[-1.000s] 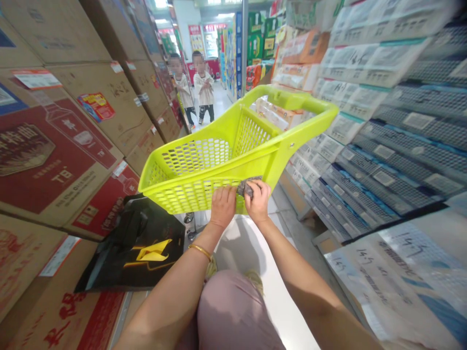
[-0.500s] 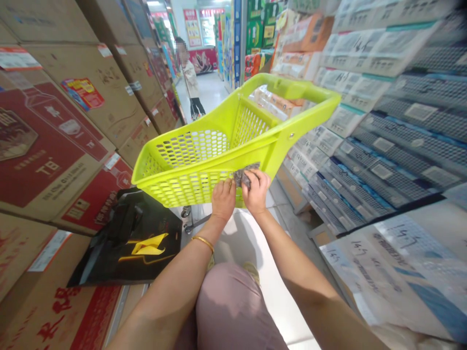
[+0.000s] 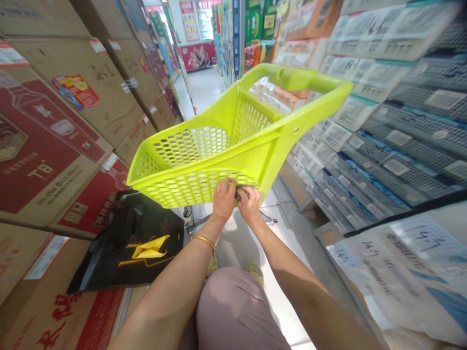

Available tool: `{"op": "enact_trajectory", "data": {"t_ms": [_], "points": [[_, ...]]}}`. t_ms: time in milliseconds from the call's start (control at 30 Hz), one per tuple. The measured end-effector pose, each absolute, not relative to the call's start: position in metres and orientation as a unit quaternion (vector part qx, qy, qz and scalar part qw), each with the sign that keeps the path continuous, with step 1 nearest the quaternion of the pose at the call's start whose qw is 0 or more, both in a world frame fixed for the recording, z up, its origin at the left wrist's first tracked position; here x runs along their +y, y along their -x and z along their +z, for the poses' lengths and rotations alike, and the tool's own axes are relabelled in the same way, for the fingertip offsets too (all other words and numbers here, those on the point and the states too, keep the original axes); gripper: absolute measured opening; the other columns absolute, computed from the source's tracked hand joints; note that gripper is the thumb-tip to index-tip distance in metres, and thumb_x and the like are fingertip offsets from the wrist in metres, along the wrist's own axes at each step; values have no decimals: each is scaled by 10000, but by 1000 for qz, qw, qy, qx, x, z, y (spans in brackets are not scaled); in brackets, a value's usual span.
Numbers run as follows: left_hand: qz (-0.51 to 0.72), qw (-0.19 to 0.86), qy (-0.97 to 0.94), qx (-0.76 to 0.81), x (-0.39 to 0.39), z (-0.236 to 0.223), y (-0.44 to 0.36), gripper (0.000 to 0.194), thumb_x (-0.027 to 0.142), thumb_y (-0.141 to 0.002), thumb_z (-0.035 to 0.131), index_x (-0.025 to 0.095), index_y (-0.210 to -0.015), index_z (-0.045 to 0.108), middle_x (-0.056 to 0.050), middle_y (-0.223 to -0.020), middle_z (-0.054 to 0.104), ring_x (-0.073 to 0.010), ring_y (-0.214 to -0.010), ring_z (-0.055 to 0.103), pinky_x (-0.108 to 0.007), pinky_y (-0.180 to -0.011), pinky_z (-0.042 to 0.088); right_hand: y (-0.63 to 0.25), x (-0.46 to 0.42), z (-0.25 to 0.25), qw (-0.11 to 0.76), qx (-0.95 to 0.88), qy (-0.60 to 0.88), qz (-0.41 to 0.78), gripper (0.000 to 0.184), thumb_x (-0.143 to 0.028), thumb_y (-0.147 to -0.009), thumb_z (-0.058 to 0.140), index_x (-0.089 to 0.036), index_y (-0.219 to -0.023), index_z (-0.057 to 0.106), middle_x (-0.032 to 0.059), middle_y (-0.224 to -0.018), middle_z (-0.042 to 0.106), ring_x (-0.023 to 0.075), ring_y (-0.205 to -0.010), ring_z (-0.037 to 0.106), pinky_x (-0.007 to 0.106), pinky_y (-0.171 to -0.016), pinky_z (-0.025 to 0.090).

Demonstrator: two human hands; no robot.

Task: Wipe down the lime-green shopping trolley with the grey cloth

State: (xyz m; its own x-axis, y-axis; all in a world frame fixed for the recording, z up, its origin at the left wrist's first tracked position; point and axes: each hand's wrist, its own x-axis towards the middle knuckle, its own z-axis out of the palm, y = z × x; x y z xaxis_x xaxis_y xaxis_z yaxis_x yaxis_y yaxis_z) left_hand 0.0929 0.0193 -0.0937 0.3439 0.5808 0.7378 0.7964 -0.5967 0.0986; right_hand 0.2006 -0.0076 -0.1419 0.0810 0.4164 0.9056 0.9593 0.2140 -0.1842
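A lime-green plastic shopping cart point(image 3: 266, 151) with perforated walls stands right before me, turned sideways, its handle point(image 3: 321, 87) at upper right. Against the lower part of its near side, my left hand point(image 3: 224, 199) is closed, fingertips gripping the lattice. Just right of it, touching the same wall, my right hand point(image 3: 250, 204) is curled around a crumpled grey cloth point(image 3: 241, 190). Most of the cloth is hidden behind the fingers. Inside, the visible part of the basket holds nothing.
Stacked cartons point(image 3: 76, 165) line the left side. A black bag point(image 3: 146, 277) with a yellow ribbon rests on a carton at lower left. Packaged paper goods point(image 3: 368, 73) and dark packs point(image 3: 397, 141) are piled at right. An aisle floor point(image 3: 207, 85) runs behind the cart.
My right hand has moved slightly down along the cart's wall, and less of the cloth shows. My left hand stays by the lattice. The child in the aisle has gone from view.
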Motion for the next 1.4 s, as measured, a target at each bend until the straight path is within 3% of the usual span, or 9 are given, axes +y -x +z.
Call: {"op": "enact_trajectory", "data": {"t_ms": [233,467,633,833,1033,1200,1400], "points": [[-407,143,801,-414,21,-97,-92,286,149,-913,384,152,-1127,572,-132,-1036,588,-226,-982,551,-373,-866,456,-196,-13,-158,448,-640,573,-250,220,-162,-873,471,-244,-926,668,57,-966,584,164,-940,464,294,-856,372],[-369,163,802,-441,16,-91,-95,239,148,-905,412,151,-1060,594,-134,-1024,601,-223,-972,559,-372,-850,475,-204,0,-91,564,-587,515,-270,193,-218,-860,512,-222,-1015,627,69,-994,535,175,-970,474,328,-892,391],[-360,139,802,-456,16,-90,-95,212,143,-904,407,152,-977,606,-134,-1013,599,-216,-931,558,-371,-828,475,-206,12,-64,548,-591,534,-254,205,-229,-862,490,-269,-1014,623,57,-1034,519,180,-1014,470,375,-938,384],[-366,130,800,-458,15,-88,-95,241,170,-922,378,152,-903,617,-132,-1018,588,-217,-932,547,-364,-830,467,-205,6,-95,513,-589,549,-296,187,-211,-857,507,-273,-967,644,53,-994,536,172,-962,465,348,-887,402],[-368,110,799,-463,13,-85,-95,236,161,-905,436,137,-1075,598,-140,-1010,580,-223,-937,548,-366,-838,462,-207,-5,-132,477,-605,566,-292,184,-190,-860,501,-250,-895,672,49,-933,564,161,-890,457,305,-815,401],[-370,127,790,-472,13,-87,-97,253,132,-895,423,145,-1077,598,-138,-1006,583,-223,-928,551,-366,-833,467,-204,-15,-157,458,-631,560,-280,221,-126,-848,500,-251,-869,682,52,-932,594,173,-915,447,302,-812,386],[-383,113,788,-469,13,-87,-98,262,145,-906,394,160,-1081,590,-128,-1012,581,-221,-947,548,-373,-844,464,-208,-16,-142,459,-634,560,-272,216,-187,-877,467,-244,-919,671,53,-956,573,169,-934,465,306,-837,402]]}}
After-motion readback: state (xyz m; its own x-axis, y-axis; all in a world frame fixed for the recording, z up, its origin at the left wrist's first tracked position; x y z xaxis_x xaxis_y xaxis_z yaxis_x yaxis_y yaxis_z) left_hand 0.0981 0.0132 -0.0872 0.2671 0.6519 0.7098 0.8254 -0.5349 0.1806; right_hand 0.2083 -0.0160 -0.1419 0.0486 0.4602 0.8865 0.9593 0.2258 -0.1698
